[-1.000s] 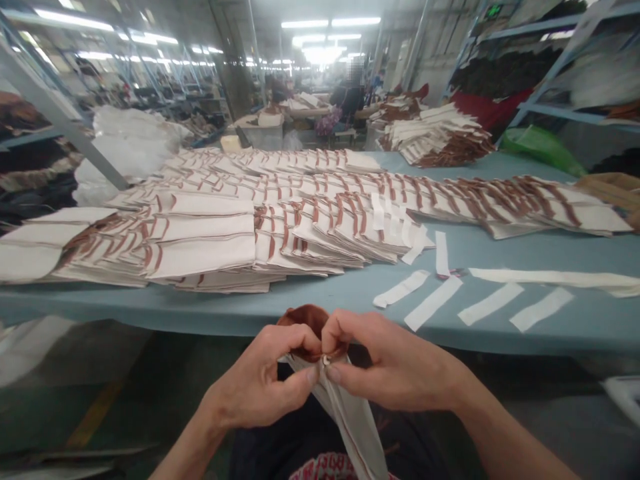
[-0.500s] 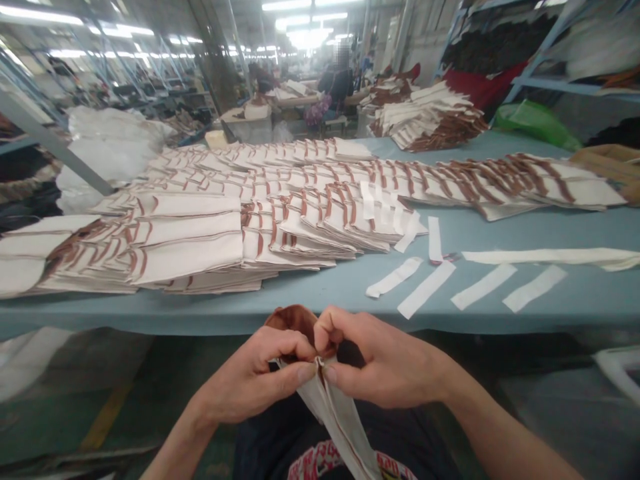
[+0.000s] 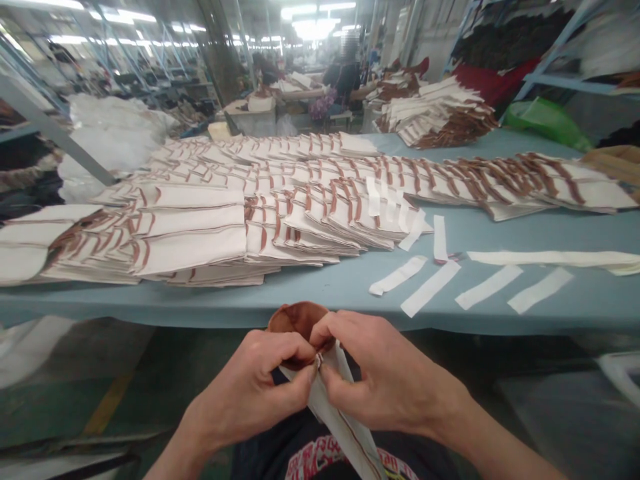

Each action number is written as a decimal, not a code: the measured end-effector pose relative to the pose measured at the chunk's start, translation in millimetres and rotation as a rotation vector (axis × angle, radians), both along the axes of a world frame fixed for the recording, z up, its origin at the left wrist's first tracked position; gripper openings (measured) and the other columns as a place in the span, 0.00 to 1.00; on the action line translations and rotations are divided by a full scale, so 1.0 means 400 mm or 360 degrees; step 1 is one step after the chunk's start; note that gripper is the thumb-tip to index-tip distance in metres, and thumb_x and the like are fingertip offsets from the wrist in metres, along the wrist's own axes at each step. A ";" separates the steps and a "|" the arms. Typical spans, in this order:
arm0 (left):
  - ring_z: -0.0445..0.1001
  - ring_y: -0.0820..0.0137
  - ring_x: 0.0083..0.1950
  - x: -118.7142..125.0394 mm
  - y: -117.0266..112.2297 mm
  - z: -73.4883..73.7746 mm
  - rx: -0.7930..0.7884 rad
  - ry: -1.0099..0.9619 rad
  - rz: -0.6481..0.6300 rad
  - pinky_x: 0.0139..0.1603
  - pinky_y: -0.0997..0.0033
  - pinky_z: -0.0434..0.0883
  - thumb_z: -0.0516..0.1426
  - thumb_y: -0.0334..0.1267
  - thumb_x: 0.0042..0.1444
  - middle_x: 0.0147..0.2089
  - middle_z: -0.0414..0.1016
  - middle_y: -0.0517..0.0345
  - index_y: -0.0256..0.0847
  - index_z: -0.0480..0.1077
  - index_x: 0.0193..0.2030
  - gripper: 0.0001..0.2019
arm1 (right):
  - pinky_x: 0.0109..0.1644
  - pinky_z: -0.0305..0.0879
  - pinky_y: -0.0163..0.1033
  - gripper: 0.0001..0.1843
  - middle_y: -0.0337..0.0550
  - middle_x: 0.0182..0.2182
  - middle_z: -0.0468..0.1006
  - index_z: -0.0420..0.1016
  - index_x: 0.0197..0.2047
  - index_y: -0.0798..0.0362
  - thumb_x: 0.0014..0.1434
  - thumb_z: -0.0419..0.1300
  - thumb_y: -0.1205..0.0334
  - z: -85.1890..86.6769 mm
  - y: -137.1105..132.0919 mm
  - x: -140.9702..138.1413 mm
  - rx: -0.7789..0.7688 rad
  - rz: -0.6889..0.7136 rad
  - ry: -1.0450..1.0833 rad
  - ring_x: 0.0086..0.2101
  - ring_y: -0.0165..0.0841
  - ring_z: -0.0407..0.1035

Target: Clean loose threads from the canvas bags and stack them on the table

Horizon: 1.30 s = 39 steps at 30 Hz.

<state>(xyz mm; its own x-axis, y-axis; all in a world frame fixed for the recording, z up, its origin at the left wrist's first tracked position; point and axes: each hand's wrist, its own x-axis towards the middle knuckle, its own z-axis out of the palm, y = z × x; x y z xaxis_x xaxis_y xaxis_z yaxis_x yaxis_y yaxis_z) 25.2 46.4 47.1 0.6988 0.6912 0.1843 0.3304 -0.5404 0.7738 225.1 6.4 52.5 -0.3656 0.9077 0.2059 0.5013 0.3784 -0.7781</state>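
A sewn fabric piece, cream outside with a brown lining (image 3: 299,319), hangs between my two hands in front of my body. My left hand (image 3: 263,380) pinches its top edge at the seam between thumb and fingers. From the other side my right hand (image 3: 367,370) pinches the same edge, its thumb tip close to the left one. The brown opening gapes behind my fingers, while the cream length (image 3: 350,433) drops down toward my lap. What exactly lies between the fingertips is too small to make out.
Overlapping rows of similar cream and brown pieces (image 3: 195,233) cover much of the blue table (image 3: 320,303). White strips (image 3: 430,288) lie at the right, near a long cream band (image 3: 550,259). Farther back are another pile (image 3: 440,113), a green bag (image 3: 547,123) and a seated person (image 3: 345,80).
Both hands keep their pinch at the seam and have shifted and turned slightly. The brown opening shows a little wider. The view has swung slightly left.
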 end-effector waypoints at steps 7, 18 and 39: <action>0.69 0.81 0.23 -0.011 -0.011 0.003 -0.0126 -0.0059 0.0053 0.28 0.86 0.65 0.56 0.26 0.56 0.23 0.74 0.66 0.37 0.74 0.27 0.09 | 0.36 0.59 0.36 0.08 0.39 0.30 0.80 0.75 0.32 0.53 0.49 0.60 0.74 -0.002 0.006 -0.007 0.0060 -0.0043 -0.0103 0.31 0.32 0.71; 0.68 0.80 0.24 -0.006 -0.012 0.006 -0.0160 -0.0049 0.0097 0.28 0.85 0.65 0.55 0.26 0.56 0.23 0.72 0.66 0.37 0.73 0.26 0.10 | 0.32 0.50 0.37 0.05 0.40 0.27 0.80 0.76 0.29 0.54 0.51 0.62 0.73 0.041 0.038 0.007 0.0019 0.0146 -0.0492 0.27 0.31 0.68; 0.74 0.79 0.24 -0.017 -0.006 0.006 -0.0122 -0.0010 0.0105 0.30 0.85 0.67 0.57 0.27 0.57 0.24 0.78 0.65 0.37 0.78 0.30 0.10 | 0.32 0.56 0.32 0.04 0.34 0.23 0.74 0.73 0.27 0.54 0.52 0.60 0.71 -0.020 0.034 0.003 -0.0062 0.0058 0.0091 0.24 0.26 0.65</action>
<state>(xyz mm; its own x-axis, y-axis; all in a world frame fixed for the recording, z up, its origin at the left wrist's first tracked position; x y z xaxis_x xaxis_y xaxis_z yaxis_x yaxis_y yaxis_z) 18.4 43.9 49.4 0.6504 0.7478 0.1332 0.3583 -0.4567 0.8143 226.1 19.8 44.4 -0.3869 0.9019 0.1922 0.4422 0.3644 -0.8196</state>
